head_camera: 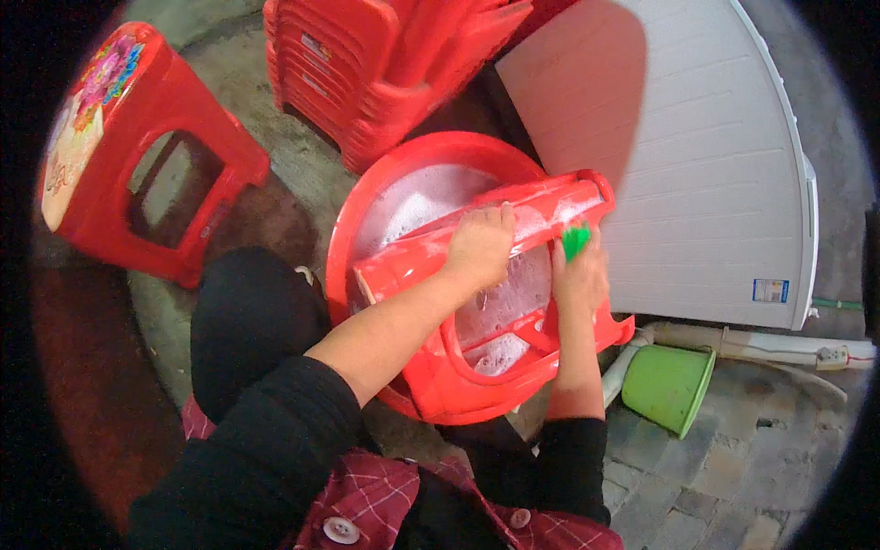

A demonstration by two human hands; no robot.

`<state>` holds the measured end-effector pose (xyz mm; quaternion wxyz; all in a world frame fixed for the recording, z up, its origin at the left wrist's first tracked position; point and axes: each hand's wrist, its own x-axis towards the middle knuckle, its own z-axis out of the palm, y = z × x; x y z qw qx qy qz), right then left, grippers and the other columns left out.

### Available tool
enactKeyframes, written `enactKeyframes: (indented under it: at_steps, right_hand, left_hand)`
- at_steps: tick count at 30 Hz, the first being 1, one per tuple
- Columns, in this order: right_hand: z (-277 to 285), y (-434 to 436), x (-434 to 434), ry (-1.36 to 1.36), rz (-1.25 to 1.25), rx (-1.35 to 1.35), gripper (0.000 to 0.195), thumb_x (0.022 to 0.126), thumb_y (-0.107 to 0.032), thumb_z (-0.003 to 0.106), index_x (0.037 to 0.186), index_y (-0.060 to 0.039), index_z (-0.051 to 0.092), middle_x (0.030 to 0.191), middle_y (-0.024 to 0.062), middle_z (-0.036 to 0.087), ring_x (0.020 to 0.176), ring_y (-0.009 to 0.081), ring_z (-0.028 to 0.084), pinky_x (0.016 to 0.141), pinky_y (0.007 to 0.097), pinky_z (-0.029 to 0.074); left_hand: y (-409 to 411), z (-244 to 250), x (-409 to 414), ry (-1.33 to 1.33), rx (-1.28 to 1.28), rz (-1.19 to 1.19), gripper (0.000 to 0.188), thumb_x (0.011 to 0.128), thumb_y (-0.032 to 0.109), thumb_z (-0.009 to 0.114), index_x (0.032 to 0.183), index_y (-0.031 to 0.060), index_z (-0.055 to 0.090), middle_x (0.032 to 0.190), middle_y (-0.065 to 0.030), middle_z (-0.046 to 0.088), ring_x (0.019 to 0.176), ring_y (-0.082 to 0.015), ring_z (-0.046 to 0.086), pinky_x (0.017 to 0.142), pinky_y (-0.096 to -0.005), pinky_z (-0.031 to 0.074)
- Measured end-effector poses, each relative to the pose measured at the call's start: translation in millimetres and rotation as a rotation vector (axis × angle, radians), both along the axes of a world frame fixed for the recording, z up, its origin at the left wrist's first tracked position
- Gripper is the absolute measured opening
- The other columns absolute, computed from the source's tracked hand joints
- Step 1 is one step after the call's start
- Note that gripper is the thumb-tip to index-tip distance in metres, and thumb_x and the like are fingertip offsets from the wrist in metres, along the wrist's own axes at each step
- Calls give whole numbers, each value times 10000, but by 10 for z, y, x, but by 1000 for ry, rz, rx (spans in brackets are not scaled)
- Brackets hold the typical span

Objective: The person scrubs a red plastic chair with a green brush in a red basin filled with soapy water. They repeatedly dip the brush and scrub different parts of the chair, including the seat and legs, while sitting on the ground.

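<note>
A red plastic stool [440,371] lies tilted on its side across a round red plastic basin [342,240]. White suds [430,196] cover the water inside the basin, and patches of foam cling to the stool. My left hand [480,247] grips the stool's upper edge near its middle. In my right hand [583,278] is a bright green scrubbing tool, perhaps a brush [576,240], against the leg end of the stool. The fingers and blur hide most of that tool, so its full shape cannot be told.
Another red stool [182,82] with a flower-decorated seat stands at the left. Stacked red stools [337,75] rise behind the basin. A large white appliance [701,179] borders the right, above white pipes [749,338] and a green plastic bucket [663,385] on the paving.
</note>
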<state>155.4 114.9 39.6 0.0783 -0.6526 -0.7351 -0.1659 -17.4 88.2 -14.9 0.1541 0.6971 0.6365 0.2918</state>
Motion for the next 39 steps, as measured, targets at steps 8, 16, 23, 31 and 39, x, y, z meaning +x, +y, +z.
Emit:
enactKeyframes:
  at_steps: [8,16,23,31,39]
  right_hand:
    - [109,-531,596,20,-227,-39,642,843,-476,626,1304,-67,450,1081,240,612,891,383,641,737,483,527]
    - [150,167,-164,31,-132,-93,668,850,-478,618,1337,-70,414,1033,250,615,916,417,627,765,501,510]
    - [110,-1008,806,16,-386,-58,654,845,-461,630,1295,-40,411,1034,261,614,945,416,620,763,495,509]
    - [-73,-1686,953,474,-673,-94,691,821,-484,646,1278,-27,404,1105,278,616,1018,450,595,869,507,459]
    - [-596,-1787,1254,669,-923,-185,735,788,-536,655,1204,31,443,1100,291,617,1053,423,597,898,487,459]
  left_hand:
    - [53,112,-59,-56,-61,13,660,663,99,695,1255,-90,473,1011,-194,614,972,-310,608,854,-390,483]
    - [56,129,43,-27,-27,-25,643,672,83,679,1251,-100,470,1011,-207,612,972,-321,603,874,-404,475]
    - [121,56,139,-65,12,31,667,628,90,739,1217,-76,475,1023,-207,608,948,-338,615,842,-408,502]
    - [-182,337,49,93,70,-23,605,651,84,694,1187,-100,486,955,-201,615,887,-311,623,770,-387,499]
    - [-839,579,711,415,334,-130,676,687,133,650,1289,-84,432,1009,-222,562,923,-307,554,781,-372,462]
